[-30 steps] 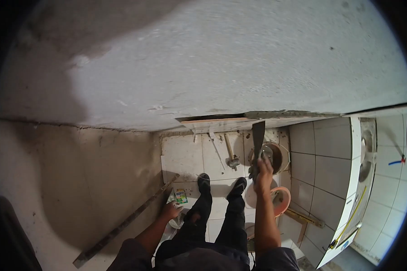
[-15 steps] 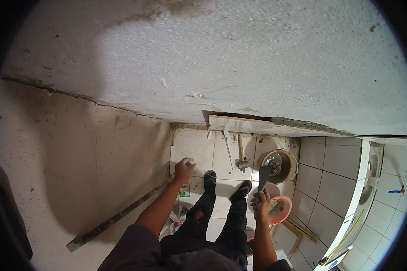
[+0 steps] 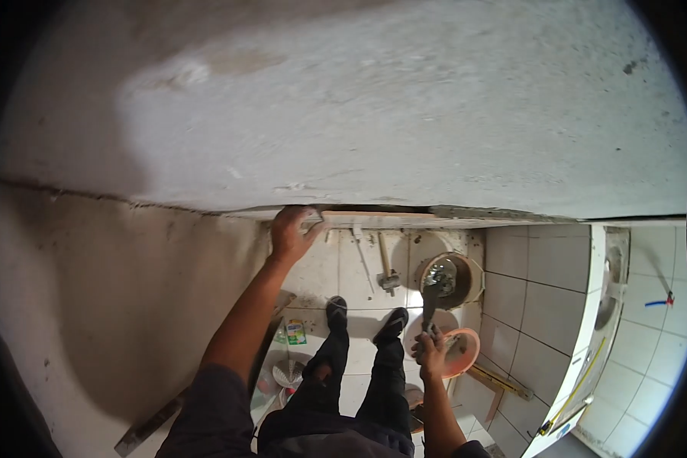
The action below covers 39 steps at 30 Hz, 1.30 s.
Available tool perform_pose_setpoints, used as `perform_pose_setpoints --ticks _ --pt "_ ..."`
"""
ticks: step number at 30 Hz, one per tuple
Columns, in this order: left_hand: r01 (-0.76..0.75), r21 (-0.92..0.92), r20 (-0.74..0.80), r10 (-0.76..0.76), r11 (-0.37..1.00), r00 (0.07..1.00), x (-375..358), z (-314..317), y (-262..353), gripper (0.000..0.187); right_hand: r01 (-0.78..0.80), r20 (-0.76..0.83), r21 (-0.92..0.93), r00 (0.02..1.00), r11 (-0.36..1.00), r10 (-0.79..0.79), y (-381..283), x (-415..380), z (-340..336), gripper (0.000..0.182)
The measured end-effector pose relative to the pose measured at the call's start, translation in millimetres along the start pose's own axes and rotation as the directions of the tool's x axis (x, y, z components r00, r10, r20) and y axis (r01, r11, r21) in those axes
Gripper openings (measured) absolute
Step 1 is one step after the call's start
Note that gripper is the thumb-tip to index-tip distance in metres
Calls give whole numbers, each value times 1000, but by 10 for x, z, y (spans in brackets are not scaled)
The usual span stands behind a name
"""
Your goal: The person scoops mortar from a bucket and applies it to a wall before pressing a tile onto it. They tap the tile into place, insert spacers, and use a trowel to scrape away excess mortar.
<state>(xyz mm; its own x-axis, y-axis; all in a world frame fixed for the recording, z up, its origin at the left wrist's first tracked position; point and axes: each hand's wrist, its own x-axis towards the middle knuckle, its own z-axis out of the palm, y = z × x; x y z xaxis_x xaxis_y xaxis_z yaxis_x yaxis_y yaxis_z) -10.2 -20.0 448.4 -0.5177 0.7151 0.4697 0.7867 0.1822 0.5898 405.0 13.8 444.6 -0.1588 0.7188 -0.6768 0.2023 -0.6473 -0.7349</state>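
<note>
At the left end of a tile (image 3: 382, 219) set against the wall, my left hand (image 3: 291, 231) has its fingers curled over the upper corner, gripping it. A dark gap shows between the tile's top edge and the wall. My right hand (image 3: 431, 353) is wrapped round the handle of a trowel (image 3: 430, 301), its blade pointing towards the wall. Below that blade stands a bucket (image 3: 468, 284) with grey contents. Beside the right hand is an orange-rimmed basin (image 3: 475, 353).
A hammer (image 3: 389, 281) lies on the tiled floor near the wall. To the left a long straight bar (image 3: 153, 421) leans low. A yellow level (image 3: 504, 382) lies at right, and a tape measure (image 3: 546, 429) rests on the ledge. A green packet (image 3: 296, 333) is beside my feet.
My left hand has moved up from above the floor to the tile's left end and taken hold there. The trowel stays in my right hand, its blade now turned more edge-on. The view has shifted.
</note>
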Motion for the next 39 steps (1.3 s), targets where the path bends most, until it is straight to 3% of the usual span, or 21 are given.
perform_pose_setpoints --ticks 4,6,12,14,16,18,20,22,24,26,28,30,32,33,35,39 --pt "-9 -32 54 11 999 998 66 -19 105 25 -21 1 -9 1000 1000 21 -87 -15 89 36" --pt "-30 43 24 29 999 999 84 5 99 22 -23 1 -4 1000 1000 23 -144 -24 99 37" --pt "1 41 20 -2 999 1000 96 -3 177 22 18 41 -34 999 999 -17 -270 15 115 39" --pt "-64 12 -105 65 998 992 96 -8 280 25 100 13 -30 995 994 -100 -255 104 103 37" --pt "-119 -29 -129 114 992 985 149 -79 552 25 153 -11 -62 988 986 -154 -217 218 50 28" --pt "-231 -56 -75 226 971 971 248 -28 848 24 155 -48 -18 987 988 -156 -260 279 14 21" --pt "-241 -51 9 241 969 970 318 162 1096 22 175 -83 29 982 984 -173 -342 285 -1 17" --pt "-242 -65 44 245 968 968 395 380 1308 24 179 -151 246 978 953 -145 -461 286 -7 16" --pt "-231 -27 111 232 973 966 446 559 1450 26 234 -188 283 964 930 -186 -561 374 2 16" --pt "-201 -3 108 200 980 974 418 773 1463 28 404 -188 59 902 913 -388 -718 534 40 24" --pt "-172 20 104 169 985 980 374 949 1506 31 632 -249 -7 749 775 -614 -815 903 227 21" --pt "-112 200 81 98 973 992 338 1034 1562 36 749 -246 -90 622 656 -744 -961 1236 387 24" --pt "-86 229 37 80 970 996 338 1117 1611 34 720 -124 -141 668 680 -734 -1197 1386 534 22" --pt "-70 257 8 71 964 997 336 1160 1614 33 724 -124 -134 666 677 -736 -1278 1481 629 22" --pt "-48 295 -54 67 954 996 331 1253 1588 29 765 -228 88 639 638 -734 -1365 1631 796 22" --pt "-57 303 -95 89 951 991 323 1327 1520 28 739 -280 213 673 640 -685 -1323 1842 956 26"
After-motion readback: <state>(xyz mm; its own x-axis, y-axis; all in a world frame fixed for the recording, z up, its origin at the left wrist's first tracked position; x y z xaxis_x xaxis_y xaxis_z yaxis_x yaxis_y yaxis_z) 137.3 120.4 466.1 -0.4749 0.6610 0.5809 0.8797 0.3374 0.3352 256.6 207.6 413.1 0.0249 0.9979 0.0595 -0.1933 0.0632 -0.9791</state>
